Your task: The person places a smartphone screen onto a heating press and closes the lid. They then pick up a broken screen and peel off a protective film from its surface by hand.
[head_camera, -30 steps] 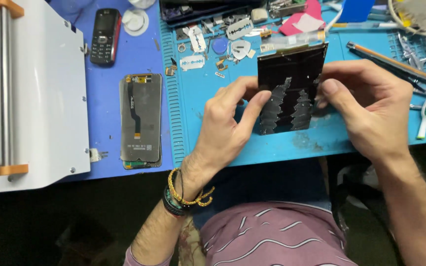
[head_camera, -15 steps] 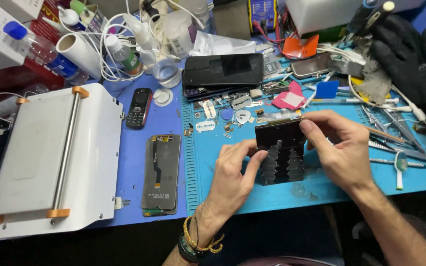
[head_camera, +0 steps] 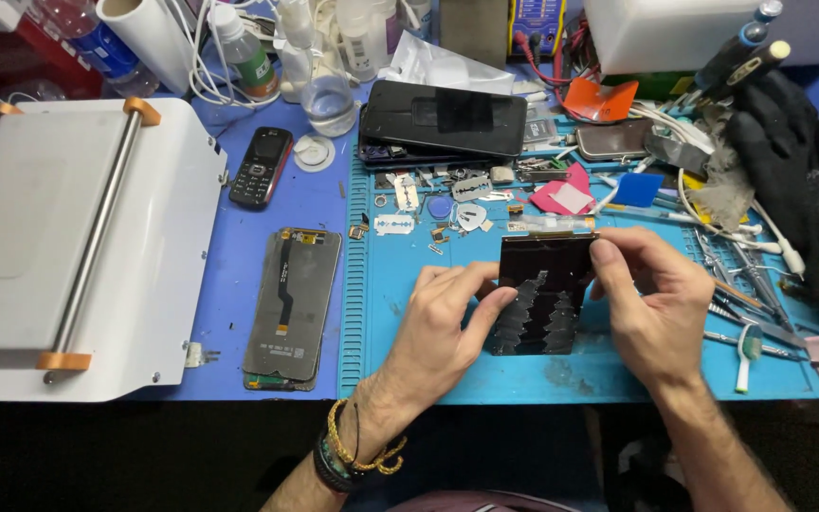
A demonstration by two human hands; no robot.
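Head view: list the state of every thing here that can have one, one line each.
dark phone panel: held up off the blue mat, gripped at both side edges
left hand: pinching the panel's left edge
right hand: pinching its upper right edge
second screen panel: flat, ribbon cable side up
black smartphone: flat, screen dark
keypad phone: lying face up

a phone repair workshop: a blue silicone mat (head_camera: pixel 400 322) on the worktop strewn with tiny parts, tweezers (head_camera: pixel 755 284), razor blades (head_camera: pixel 393 225), bare phone screens (head_camera: pixel 291 308), and a white screen-separator machine (head_camera: pixel 68 246) at left.
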